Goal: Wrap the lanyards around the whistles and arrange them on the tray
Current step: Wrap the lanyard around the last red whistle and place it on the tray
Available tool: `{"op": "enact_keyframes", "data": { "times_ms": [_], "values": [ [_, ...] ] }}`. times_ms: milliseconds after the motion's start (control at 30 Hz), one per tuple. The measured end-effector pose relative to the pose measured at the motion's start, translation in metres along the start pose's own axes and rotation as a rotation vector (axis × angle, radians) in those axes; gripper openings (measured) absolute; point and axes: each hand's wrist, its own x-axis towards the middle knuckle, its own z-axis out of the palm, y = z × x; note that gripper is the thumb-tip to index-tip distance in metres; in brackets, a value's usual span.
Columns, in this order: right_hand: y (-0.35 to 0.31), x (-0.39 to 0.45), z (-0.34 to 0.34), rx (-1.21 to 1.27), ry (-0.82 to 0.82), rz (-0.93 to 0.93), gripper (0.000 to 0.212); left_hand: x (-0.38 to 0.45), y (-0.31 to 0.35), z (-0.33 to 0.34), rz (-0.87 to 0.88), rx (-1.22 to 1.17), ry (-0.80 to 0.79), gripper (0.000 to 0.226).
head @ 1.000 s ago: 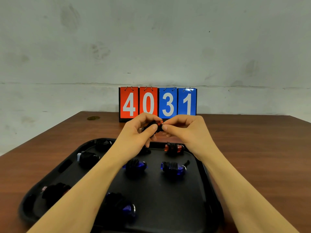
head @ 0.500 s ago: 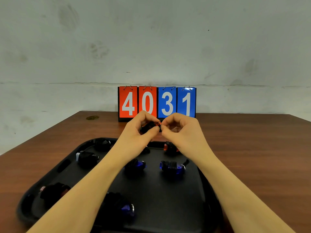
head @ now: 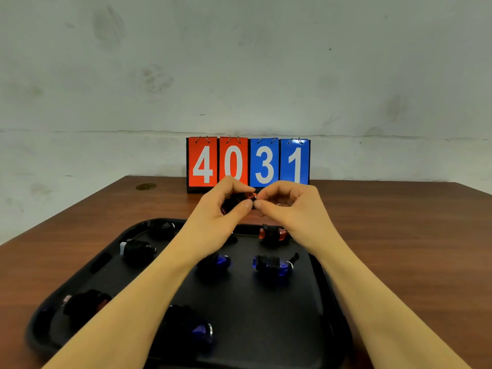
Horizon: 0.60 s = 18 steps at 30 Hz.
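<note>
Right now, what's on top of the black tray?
On the black tray lie whistles wrapped in black lanyards: a red one, blue ones. The person's arms cover others partly, so no sure count.

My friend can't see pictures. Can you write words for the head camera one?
Two hands meet above a black tray: the left hand holds a red whistle wrapped in black lanyard, and the right hand pinches at its end. Wrapped whistles lie on the tray; a scoreboard reading 4031 stands behind.

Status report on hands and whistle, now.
Left hand grips red whistle above tray. Right hand pinches its end. Path clear.
</note>
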Motion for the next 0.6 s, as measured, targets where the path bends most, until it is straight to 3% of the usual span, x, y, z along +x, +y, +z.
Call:
{"op": "enact_keyframes", "data": {
  "times_ms": [600],
  "values": [
    [0.005, 0.000, 0.014, -0.075, 0.154, 0.000, 0.017, 0.002, 0.000, 0.002, 0.028, 0.046, -0.060, 0.013]
  ]
}}
